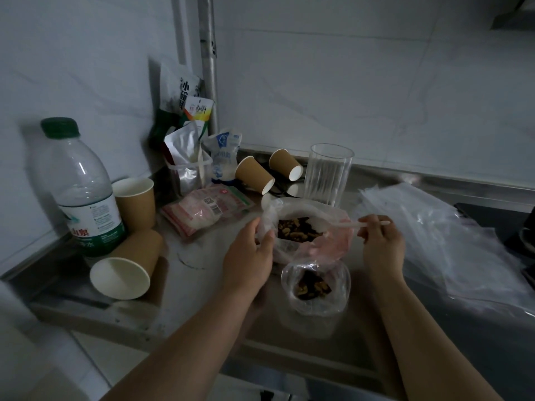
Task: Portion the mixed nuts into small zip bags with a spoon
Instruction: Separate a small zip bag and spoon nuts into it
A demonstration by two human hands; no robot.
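Observation:
A large open plastic bag (337,244) holding mixed nuts (298,230) sits on the steel counter. My left hand (250,256) grips the bag's left rim. My right hand (380,241) pinches the handle of a white plastic spoon (351,225), whose bowl dips into the nuts. Just in front stands a small clear zip bag (317,305), open at the top, with some nuts (312,286) inside it. A pile of empty clear zip bags (434,235) lies to the right.
A water bottle (84,192) and several brown paper cups, one upright (136,202), others on their sides (127,269), crowd the left. Snack packets (205,209) and a clear glass (328,175) stand behind. The counter's front edge (202,340) is near.

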